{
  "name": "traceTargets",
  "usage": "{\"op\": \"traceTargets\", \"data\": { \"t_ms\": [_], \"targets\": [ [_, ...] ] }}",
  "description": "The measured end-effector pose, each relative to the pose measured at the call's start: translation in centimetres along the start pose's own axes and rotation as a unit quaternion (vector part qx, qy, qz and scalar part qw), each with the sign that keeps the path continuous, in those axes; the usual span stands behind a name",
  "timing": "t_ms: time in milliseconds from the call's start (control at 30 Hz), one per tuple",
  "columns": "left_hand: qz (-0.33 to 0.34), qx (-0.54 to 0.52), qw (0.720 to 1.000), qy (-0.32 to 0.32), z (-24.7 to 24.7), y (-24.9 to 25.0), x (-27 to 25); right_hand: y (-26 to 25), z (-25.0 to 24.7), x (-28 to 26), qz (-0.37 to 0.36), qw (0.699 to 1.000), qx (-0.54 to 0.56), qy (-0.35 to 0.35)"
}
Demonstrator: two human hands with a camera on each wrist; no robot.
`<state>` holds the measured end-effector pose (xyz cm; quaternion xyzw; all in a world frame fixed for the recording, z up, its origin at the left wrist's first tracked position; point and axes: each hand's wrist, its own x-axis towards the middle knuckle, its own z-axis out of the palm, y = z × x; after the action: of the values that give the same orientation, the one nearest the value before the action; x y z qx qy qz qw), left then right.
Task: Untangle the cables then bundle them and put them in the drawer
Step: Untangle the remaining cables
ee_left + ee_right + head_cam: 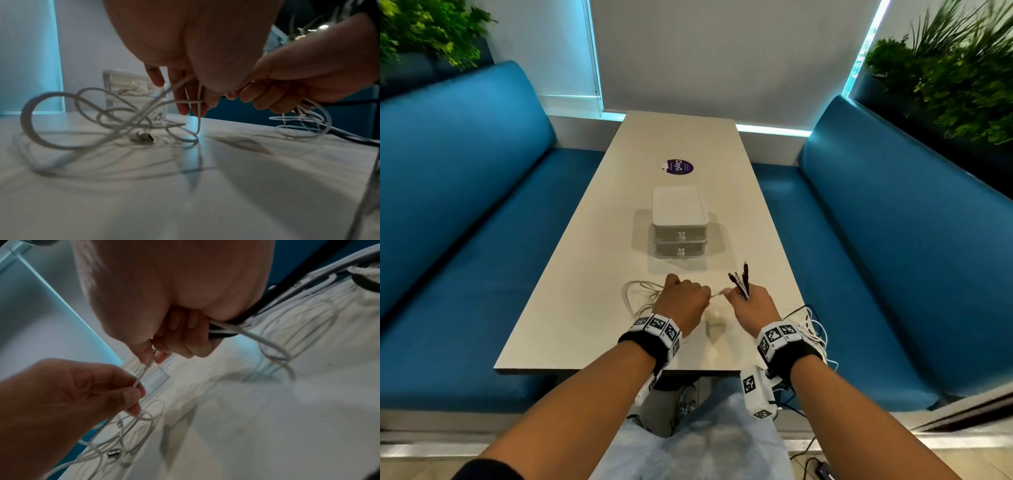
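Observation:
A white cable [640,294] lies in loose loops on the table, left of my hands; its USB plug [144,138] rests among the loops. My left hand [681,301] pinches a strand of this cable [136,382]. My right hand [748,305] grips a bunch of black and white cables [739,281] whose plug ends stick up from the fist, and its thumb and forefinger pinch the same white strand [149,365]. The rest of the bunch [811,329] trails off the table's right edge. The white two-drawer box [678,222] stands further back, both drawers closed.
The long pale table [681,144] runs away from me between two blue benches [465,212]. A round purple sticker [677,167] lies beyond the drawer box. Plants [962,75] stand behind the benches. A dark cable lies on the floor at lower right [808,459].

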<state>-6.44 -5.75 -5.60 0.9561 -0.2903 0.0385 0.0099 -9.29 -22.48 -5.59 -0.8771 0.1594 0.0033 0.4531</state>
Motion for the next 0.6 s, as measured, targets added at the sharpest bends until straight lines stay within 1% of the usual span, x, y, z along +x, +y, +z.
{"op": "traceTargets", "data": {
  "t_ms": [67,133,200,267,367,467,500,600],
  "targets": [
    [-0.043,-0.064,0.997,0.008,0.4,-0.2,-0.1,0.1,-0.2,-0.1,0.018,0.999,0.008,0.03],
    [-0.062,-0.133,0.989,0.027,0.9,-0.3,-0.3,-0.2,-0.1,-0.2,0.026,0.999,0.014,0.039],
    [-0.068,-0.182,0.981,0.026,1.1,0.0,-0.4,-0.8,0.2,-0.6,0.02,0.999,0.029,0.027],
    [-0.065,-0.198,0.978,0.005,1.3,0.3,-0.2,-1.6,0.7,-0.9,0.003,0.999,0.031,0.008],
    [-0.084,-0.235,0.968,-0.019,2.1,0.2,-0.1,-2.1,1.5,-1.0,-0.028,0.999,-0.002,-0.025],
    [-0.084,-0.278,0.957,-0.013,2.7,0.1,-0.4,-1.7,2.0,-0.7,-0.039,0.998,-0.045,-0.035],
    [-0.077,-0.263,0.961,-0.02,2.7,0.0,-0.6,-1.4,2.1,-0.6,-0.04,0.996,-0.069,-0.031],
    [-0.019,-0.143,0.989,-0.039,2.8,-0.6,-1.2,-0.2,1.8,-0.2,-0.014,0.993,-0.115,0.0]
  ]
}}
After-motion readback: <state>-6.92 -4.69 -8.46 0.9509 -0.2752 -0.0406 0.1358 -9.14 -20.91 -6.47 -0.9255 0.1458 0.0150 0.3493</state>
